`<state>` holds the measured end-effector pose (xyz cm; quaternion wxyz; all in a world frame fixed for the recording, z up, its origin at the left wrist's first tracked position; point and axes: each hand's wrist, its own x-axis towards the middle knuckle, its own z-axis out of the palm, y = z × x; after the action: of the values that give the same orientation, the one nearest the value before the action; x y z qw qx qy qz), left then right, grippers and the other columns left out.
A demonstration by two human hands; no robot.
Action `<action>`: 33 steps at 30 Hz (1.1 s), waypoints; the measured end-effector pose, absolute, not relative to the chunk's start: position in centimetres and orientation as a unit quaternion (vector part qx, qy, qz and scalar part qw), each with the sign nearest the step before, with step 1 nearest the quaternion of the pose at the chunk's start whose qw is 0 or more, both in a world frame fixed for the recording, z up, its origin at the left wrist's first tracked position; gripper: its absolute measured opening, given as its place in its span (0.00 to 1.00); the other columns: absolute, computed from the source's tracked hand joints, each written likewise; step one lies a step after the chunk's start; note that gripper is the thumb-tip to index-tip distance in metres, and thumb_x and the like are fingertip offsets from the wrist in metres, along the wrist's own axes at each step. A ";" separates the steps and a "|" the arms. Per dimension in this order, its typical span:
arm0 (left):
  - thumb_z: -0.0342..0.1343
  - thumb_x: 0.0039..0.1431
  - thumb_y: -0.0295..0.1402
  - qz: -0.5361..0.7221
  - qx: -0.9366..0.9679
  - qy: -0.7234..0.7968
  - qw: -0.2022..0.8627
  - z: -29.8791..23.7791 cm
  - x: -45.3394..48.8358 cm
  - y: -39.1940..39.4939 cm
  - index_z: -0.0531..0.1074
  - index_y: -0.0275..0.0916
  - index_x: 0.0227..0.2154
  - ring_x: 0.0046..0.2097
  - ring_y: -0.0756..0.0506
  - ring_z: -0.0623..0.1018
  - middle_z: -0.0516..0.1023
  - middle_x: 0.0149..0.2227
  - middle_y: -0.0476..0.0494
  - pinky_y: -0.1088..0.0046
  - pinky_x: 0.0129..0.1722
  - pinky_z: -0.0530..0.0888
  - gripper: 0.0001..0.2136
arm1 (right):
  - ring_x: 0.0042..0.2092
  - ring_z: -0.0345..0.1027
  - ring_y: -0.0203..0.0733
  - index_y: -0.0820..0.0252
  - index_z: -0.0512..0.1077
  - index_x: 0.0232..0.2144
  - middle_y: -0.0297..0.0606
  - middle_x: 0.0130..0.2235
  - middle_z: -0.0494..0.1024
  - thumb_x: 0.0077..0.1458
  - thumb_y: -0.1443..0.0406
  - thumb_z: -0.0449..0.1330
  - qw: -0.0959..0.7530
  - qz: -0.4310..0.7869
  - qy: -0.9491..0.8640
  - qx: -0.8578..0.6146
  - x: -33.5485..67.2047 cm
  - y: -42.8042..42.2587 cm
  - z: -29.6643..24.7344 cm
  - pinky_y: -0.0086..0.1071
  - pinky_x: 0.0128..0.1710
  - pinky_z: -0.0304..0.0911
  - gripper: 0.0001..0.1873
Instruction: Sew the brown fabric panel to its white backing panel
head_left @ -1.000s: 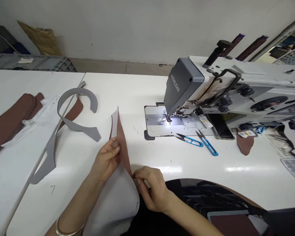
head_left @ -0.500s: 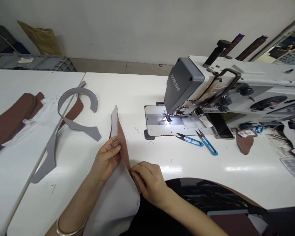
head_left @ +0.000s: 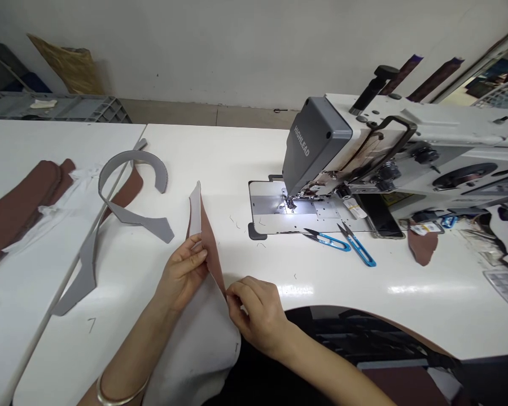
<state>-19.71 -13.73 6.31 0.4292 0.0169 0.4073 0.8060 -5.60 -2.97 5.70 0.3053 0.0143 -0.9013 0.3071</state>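
A brown piece with a white lining (head_left: 203, 338) stands folded on edge on the white table (head_left: 220, 163), its tip pointing away from me. My left hand (head_left: 183, 274) pinches its upper part, fingers closed on the white side. My right hand (head_left: 256, 313) pinches the lower folded edge near the table's front. A silver bangle sits on my left wrist.
A grey HIGHLEAD sewing machine (head_left: 364, 152) stands at the right with its needle area lit. Two blue thread snips (head_left: 342, 243) lie in front of it. A curved grey strip (head_left: 122, 208) and brown pieces (head_left: 21, 206) lie at the left. A brown scrap (head_left: 422, 248) lies at the right.
My right hand shifted slightly up along the folded edge, then settled; the left hand and the piece have hardly moved.
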 end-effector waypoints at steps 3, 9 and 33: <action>0.62 0.51 0.22 0.808 0.005 0.400 0.431 6.3 -19.8 -13.8 0.73 0.36 0.43 0.36 0.51 0.74 0.75 0.36 0.45 0.81 0.34 0.74 0.15 | 0.27 0.60 0.34 0.61 0.64 0.34 0.35 0.27 0.68 0.56 0.74 0.51 0.319 0.338 -0.885 -0.025 -5.0 -2.4 5.5 0.29 0.25 0.57 0.06; 0.64 0.47 0.21 0.823 -0.022 0.373 0.428 6.3 -20.1 -13.9 0.74 0.35 0.40 0.30 0.53 0.73 0.72 0.29 0.48 0.82 0.30 0.74 0.15 | 0.37 0.67 0.35 0.61 0.66 0.42 0.39 0.36 0.73 0.59 0.75 0.49 0.231 0.452 -0.862 -0.026 -2.8 -0.9 5.6 0.30 0.35 0.65 0.12; 0.64 0.44 0.19 0.830 -0.063 0.371 0.411 5.9 -20.3 -14.3 0.74 0.33 0.41 0.26 0.55 0.67 0.62 0.23 0.51 0.82 0.30 0.73 0.18 | 0.34 0.65 0.36 0.64 0.68 0.43 0.40 0.34 0.74 0.60 0.71 0.53 0.200 0.455 -0.867 0.041 -4.7 -2.0 6.3 0.29 0.32 0.64 0.09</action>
<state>-20.32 -14.30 5.89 0.4111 -0.0631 0.3708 0.8303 -4.75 -1.99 6.32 0.2004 0.0407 -0.8669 0.4546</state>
